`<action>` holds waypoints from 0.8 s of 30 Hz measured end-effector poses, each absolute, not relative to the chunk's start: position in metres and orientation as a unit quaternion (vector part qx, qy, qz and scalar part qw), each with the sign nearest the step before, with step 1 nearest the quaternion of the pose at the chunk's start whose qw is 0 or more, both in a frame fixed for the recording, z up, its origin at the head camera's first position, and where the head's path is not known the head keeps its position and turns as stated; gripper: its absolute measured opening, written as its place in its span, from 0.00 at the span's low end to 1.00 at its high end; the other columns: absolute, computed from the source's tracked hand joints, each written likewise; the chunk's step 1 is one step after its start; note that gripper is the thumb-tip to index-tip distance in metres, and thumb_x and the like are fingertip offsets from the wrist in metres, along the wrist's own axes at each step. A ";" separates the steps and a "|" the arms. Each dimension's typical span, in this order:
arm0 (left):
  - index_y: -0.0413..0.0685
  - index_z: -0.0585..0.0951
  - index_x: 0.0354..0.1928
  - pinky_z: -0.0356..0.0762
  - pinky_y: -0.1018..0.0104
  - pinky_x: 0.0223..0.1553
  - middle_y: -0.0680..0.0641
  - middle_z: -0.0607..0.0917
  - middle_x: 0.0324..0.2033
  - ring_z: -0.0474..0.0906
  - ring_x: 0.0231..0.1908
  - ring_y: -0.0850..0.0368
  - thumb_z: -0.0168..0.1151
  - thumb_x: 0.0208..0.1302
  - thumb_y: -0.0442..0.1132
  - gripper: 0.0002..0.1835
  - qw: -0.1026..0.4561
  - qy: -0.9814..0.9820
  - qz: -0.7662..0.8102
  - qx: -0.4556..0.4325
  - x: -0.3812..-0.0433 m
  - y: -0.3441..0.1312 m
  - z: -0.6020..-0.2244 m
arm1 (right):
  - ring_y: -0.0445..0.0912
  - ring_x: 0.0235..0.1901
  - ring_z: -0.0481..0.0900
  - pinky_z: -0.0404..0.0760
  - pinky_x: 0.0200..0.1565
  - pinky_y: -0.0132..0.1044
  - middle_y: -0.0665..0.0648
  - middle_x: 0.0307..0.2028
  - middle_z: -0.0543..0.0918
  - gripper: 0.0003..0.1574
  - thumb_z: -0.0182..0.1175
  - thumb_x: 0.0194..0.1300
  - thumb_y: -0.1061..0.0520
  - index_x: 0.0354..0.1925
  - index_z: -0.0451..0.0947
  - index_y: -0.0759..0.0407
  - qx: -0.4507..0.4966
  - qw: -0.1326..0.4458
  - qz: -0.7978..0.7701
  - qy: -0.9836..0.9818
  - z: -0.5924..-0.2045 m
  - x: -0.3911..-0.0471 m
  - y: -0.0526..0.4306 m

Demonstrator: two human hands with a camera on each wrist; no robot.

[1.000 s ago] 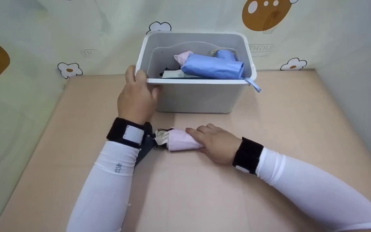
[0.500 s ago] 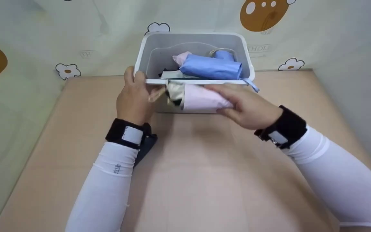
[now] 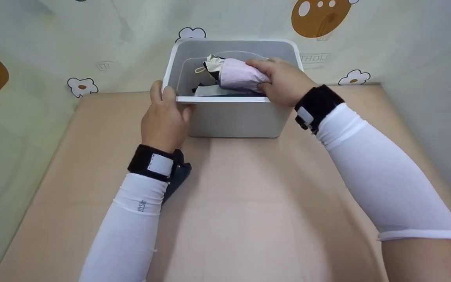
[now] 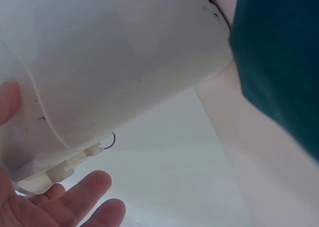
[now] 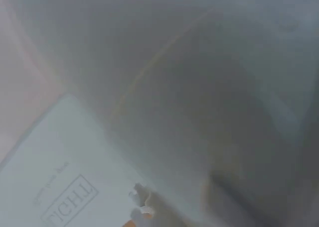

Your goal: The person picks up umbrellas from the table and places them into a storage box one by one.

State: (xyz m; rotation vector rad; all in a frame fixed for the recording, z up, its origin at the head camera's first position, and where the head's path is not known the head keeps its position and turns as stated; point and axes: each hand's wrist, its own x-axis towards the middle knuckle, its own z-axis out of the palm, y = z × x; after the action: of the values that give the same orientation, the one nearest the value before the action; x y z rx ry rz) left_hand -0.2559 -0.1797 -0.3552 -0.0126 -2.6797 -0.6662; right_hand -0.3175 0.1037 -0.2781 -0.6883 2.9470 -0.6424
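A grey plastic bin [image 3: 235,119] stands at the back of the table. My left hand [image 3: 165,123] grips its front left corner, two fingers at the rim and the thumb below the lip. In the left wrist view, the thumb [image 4: 7,101] lies against the bin's outer wall. My right hand [image 3: 286,82] reaches over the front right rim, holding a pale pink folded umbrella [image 3: 241,74] inside the bin opening. The umbrella lies sideways, its cream ruffled end and cord loop pointing left. Under it a pale flat thing [image 3: 213,91] shows. The blurred right wrist view shows mostly the bin wall [image 5: 164,102].
A dark blue thing [image 3: 176,178] lies partly hidden by the left forearm; a dark teal surface [image 4: 279,62] fills the left wrist view's right side. A patterned cloth wall [image 3: 123,47] stands close behind the bin. Beige table surface [image 3: 241,203] lies in front.
My right hand has lifted the pink umbrella off the table and carried it up over the rim into the bin opening, covering the blue bundles there. The left hand stays on the rim.
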 end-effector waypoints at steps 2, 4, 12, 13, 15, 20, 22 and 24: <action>0.35 0.72 0.57 0.88 0.44 0.45 0.35 0.64 0.74 0.86 0.54 0.34 0.64 0.74 0.52 0.27 0.188 -0.953 -0.238 -0.005 -0.256 -0.179 -0.355 | 0.59 0.73 0.69 0.66 0.75 0.56 0.65 0.74 0.71 0.41 0.55 0.76 0.59 0.81 0.60 0.42 -0.188 0.032 -0.195 0.962 -0.277 -0.323 0.099; 0.35 0.72 0.57 0.88 0.44 0.46 0.34 0.64 0.74 0.86 0.54 0.34 0.64 0.74 0.52 0.27 0.188 -0.952 -0.240 -0.008 -0.256 -0.179 -0.354 | 0.61 0.74 0.67 0.64 0.76 0.56 0.66 0.76 0.68 0.42 0.53 0.77 0.58 0.83 0.55 0.41 -0.158 0.040 -0.181 0.970 -0.277 -0.327 0.095; 0.35 0.72 0.57 0.87 0.44 0.43 0.35 0.64 0.74 0.87 0.51 0.34 0.65 0.74 0.51 0.26 0.187 -0.953 -0.239 -0.001 -0.255 -0.181 -0.355 | 0.70 0.82 0.44 0.43 0.81 0.63 0.64 0.84 0.47 0.40 0.40 0.85 0.43 0.86 0.41 0.45 -0.183 0.116 -0.105 0.971 -0.279 -0.333 0.095; 0.36 0.72 0.57 0.87 0.44 0.43 0.35 0.63 0.74 0.87 0.50 0.35 0.65 0.74 0.52 0.26 0.186 -0.953 -0.240 -0.001 -0.255 -0.181 -0.355 | 0.71 0.82 0.42 0.42 0.81 0.63 0.64 0.85 0.45 0.40 0.39 0.85 0.43 0.86 0.41 0.46 -0.189 0.124 -0.101 0.969 -0.279 -0.333 0.095; 0.36 0.72 0.56 0.87 0.44 0.42 0.36 0.63 0.74 0.87 0.49 0.35 0.64 0.74 0.52 0.26 0.186 -0.953 -0.241 -0.002 -0.255 -0.180 -0.355 | 0.70 0.83 0.41 0.42 0.81 0.62 0.64 0.85 0.42 0.39 0.37 0.85 0.45 0.85 0.43 0.46 -0.194 0.135 -0.102 0.966 -0.278 -0.333 0.096; 0.37 0.72 0.55 0.86 0.43 0.40 0.36 0.63 0.74 0.87 0.47 0.35 0.65 0.73 0.53 0.26 0.183 -0.953 -0.243 0.000 -0.256 -0.180 -0.355 | 0.66 0.84 0.39 0.42 0.82 0.59 0.63 0.85 0.40 0.39 0.36 0.83 0.44 0.85 0.43 0.46 -0.190 0.151 -0.105 0.964 -0.275 -0.331 0.096; 0.37 0.72 0.55 0.86 0.43 0.41 0.36 0.63 0.75 0.87 0.48 0.35 0.65 0.73 0.53 0.26 0.181 -0.952 -0.245 0.001 -0.255 -0.180 -0.355 | 0.65 0.84 0.36 0.38 0.82 0.60 0.61 0.85 0.37 0.41 0.35 0.83 0.41 0.85 0.40 0.46 -0.188 0.166 -0.102 0.963 -0.274 -0.330 0.095; 0.37 0.72 0.55 0.86 0.43 0.42 0.36 0.63 0.75 0.87 0.49 0.34 0.65 0.73 0.52 0.26 0.182 -0.952 -0.247 0.002 -0.255 -0.180 -0.355 | 0.66 0.84 0.33 0.37 0.82 0.60 0.61 0.85 0.35 0.44 0.35 0.82 0.36 0.85 0.37 0.48 -0.191 0.176 -0.095 0.961 -0.273 -0.328 0.094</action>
State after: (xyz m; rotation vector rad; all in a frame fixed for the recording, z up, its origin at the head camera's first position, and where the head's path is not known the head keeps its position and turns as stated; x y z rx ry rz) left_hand -0.2555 -0.1804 -0.3547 0.0060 -2.6866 -0.6960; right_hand -0.3276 0.0939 -0.2735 -0.5408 2.7208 -0.2679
